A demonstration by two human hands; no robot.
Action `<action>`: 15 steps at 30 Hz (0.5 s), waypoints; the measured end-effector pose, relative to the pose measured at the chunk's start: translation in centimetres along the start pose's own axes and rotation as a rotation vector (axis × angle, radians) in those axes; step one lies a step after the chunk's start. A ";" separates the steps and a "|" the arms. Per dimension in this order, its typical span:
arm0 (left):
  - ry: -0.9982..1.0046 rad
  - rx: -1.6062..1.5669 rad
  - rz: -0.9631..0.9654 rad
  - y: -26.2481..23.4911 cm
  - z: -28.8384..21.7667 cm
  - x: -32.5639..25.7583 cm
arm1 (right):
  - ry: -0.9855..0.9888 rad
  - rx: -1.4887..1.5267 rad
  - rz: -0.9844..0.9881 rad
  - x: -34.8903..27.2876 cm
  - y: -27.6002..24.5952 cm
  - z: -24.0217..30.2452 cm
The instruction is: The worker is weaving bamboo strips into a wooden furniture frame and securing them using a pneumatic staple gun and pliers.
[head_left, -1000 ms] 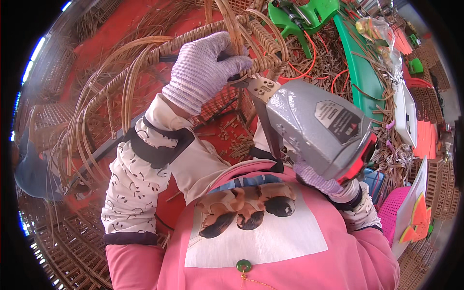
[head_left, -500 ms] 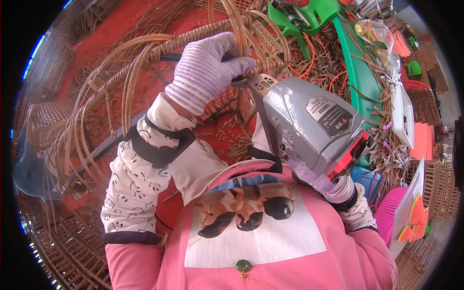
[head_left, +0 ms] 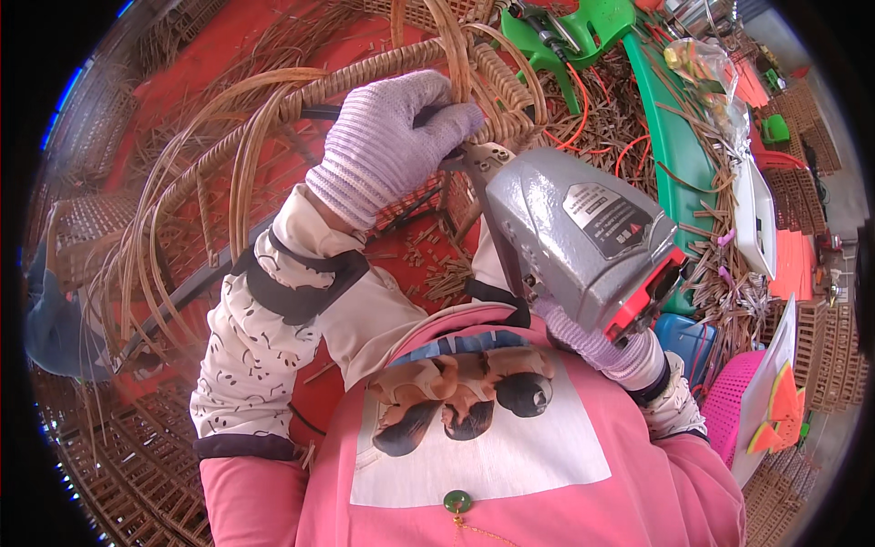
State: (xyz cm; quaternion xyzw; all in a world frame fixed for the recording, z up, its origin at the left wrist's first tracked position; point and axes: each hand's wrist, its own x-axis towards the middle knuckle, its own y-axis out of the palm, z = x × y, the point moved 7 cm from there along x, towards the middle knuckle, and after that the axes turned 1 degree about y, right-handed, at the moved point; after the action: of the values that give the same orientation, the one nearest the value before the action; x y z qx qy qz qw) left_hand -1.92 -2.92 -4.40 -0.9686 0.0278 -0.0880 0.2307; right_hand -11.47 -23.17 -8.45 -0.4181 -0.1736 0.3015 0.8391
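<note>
My left hand (head_left: pixel 387 150), in a white and lilac striped knit glove, is closed around the bound joint of a rattan frame (head_left: pixel 346 68). Its thumb presses beside the tan strips (head_left: pixel 453 55) that loop up from there. In my right hand (head_left: pixel 602 346), gloved alike, is a grey staple gun (head_left: pixel 574 228) with a red end piece. The right fingers are partly hidden behind the tool's body. The narrow nose of the gun meets the joint just below my left thumb; whether it presses on the rattan I cannot tell. Long loose strips hang from the frame at the left.
At the upper right stand a green plastic chair (head_left: pixel 602 23) with a tool on it and a green plastic edge (head_left: pixel 679 164). An orange cord (head_left: pixel 629 146) crosses heaps of rattan scraps (head_left: pixel 611 109). A pink basket (head_left: pixel 738 392) sits at my right. At the far left is a person's blue-clad leg (head_left: pixel 59 328).
The staple gun and my right hand have shifted slightly left. My left hand sits a little lower on the frame, its grip kept.
</note>
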 end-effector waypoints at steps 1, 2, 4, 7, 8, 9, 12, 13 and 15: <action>0.037 0.037 -0.016 -0.2 -0.3 -0.1 | 0.031 -0.004 0.035 0.0 0.2 -0.2; 0.016 0.063 -0.008 -0.1 -0.2 -0.1 | 0.062 -0.008 0.071 0.0 0.4 -0.5; 0.065 -0.044 0.002 -0.1 -0.5 -0.1 | 0.126 -0.017 0.143 -0.1 0.8 -0.9; 0.039 0.003 0.011 -0.1 -0.2 0.1 | 0.117 0.043 0.021 -0.2 0.3 -0.6; 0.039 0.003 0.012 -0.2 -0.2 0.1 | 0.067 0.122 -0.081 -0.2 -0.3 -0.3; 0.023 0.016 0.014 -0.2 0.0 0.2 | 0.076 0.107 -0.138 -0.3 -0.5 -0.3; 0.013 0.019 0.028 -0.1 0.1 0.2 | 0.029 -0.054 -0.143 -0.3 -0.3 0.1; 0.015 0.009 0.031 0.0 0.2 0.1 | 0.019 -0.051 -0.143 -0.3 -0.2 0.2; -0.010 -0.037 0.038 0.0 0.4 0.1 | 0.012 -0.051 -0.141 -0.3 -0.2 0.4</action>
State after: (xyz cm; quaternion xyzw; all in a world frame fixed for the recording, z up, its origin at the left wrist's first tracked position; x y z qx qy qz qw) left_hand -1.78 -2.78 -4.73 -0.9725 0.0468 -0.0780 0.2145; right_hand -11.80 -23.20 -8.02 -0.4281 -0.2051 0.2345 0.8483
